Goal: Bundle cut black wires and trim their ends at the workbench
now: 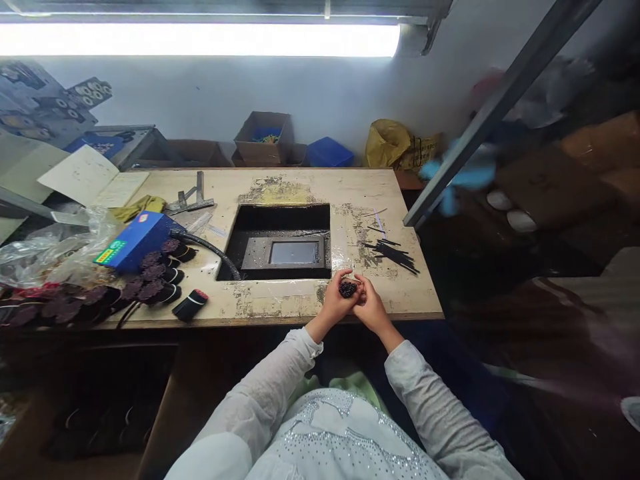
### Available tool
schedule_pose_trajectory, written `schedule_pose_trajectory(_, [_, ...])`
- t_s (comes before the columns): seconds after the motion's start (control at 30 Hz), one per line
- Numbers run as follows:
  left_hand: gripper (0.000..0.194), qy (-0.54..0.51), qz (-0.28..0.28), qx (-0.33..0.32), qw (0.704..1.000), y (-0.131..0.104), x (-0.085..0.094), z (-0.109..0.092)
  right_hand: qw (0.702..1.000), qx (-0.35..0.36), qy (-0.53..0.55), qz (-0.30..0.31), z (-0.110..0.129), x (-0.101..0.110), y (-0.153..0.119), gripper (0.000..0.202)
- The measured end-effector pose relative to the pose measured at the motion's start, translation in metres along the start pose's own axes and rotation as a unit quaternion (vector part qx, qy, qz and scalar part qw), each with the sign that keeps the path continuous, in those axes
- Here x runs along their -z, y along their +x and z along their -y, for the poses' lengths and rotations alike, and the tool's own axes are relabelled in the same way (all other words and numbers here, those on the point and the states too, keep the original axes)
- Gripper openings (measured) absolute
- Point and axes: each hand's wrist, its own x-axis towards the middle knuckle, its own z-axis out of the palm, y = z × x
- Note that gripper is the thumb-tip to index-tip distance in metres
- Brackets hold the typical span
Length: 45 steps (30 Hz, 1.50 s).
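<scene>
Near the front edge of the wooden workbench (280, 305), my left hand (336, 299) is wrapped round a bundle of thin black sticks (347, 289), whose ends face up toward me. From the other side my right hand (369, 301) closes on the same bundle, its fingers touching the left hand. Beyond my right hand lies a loose pile of black sticks (395, 255). A banded black bundle with a reddish end (191, 305) rests to the left, beside several similar dark bundles (153, 280).
A rectangular recess in the bench holds a framed grey plate (295, 253). A blue box (137, 240) with a dark hose (213, 248) stands left of it, near clear plastic bags (65, 247). Behind are a cardboard box (265, 137) and a blue bin (330, 152). A metal post (470, 143) rises at right.
</scene>
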Motion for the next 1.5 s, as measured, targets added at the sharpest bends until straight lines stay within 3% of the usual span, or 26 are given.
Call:
schedule_pose_trajectory(0.23, [0.052,0.010,0.002,-0.036,0.999,-0.003,0.000,0.006,0.998,0.031,-0.060,-0.015,-0.004,-0.001,-0.003,0.067])
schedule_pose_trajectory(0.43, [0.050,0.018,0.004,-0.041,0.999,-0.005,0.000,0.004,0.981,0.073,-0.178,-0.006,0.001,0.002,-0.007,0.070])
schedule_pose_trajectory(0.53, [0.049,0.000,0.009,-0.027,1.000,-0.005,0.000,0.005,0.959,0.111,-0.262,-0.003,0.013,0.008,-0.013,0.075])
schedule_pose_trajectory(0.73, [0.058,-0.005,-0.004,-0.011,1.000,-0.007,0.001,0.005,0.882,0.244,-0.401,0.047,0.037,0.020,-0.023,0.086])
schedule_pose_trajectory(0.9, [0.073,0.003,0.001,-0.021,1.000,-0.008,0.002,0.005,0.844,0.258,-0.462,0.089,0.040,0.020,-0.024,0.085])
schedule_pose_trajectory(1.27, [0.082,-0.013,-0.009,-0.019,1.000,-0.008,0.001,0.009,0.832,0.263,-0.477,0.107,0.046,0.020,-0.026,0.086])
schedule_pose_trajectory(1.5, [0.089,-0.047,0.019,0.007,0.999,-0.008,-0.002,0.016,0.825,0.270,-0.480,0.124,0.042,0.020,-0.026,0.086])
